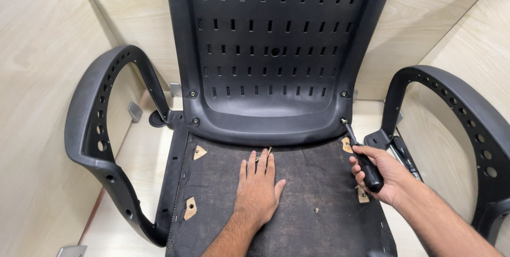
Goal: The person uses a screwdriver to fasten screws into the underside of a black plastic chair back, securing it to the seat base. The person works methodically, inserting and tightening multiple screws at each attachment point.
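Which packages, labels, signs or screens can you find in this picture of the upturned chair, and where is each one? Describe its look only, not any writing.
None are in view: no package, label, sign or screen.
What shows instead: the black chair back and dark seat underside, two black armrests, pale wooden panels.
The left hand lies flat on the seat underside; the right hand holds a black-handled screwdriver.

Left hand [258, 185] flat, right hand [381, 174] fisted.
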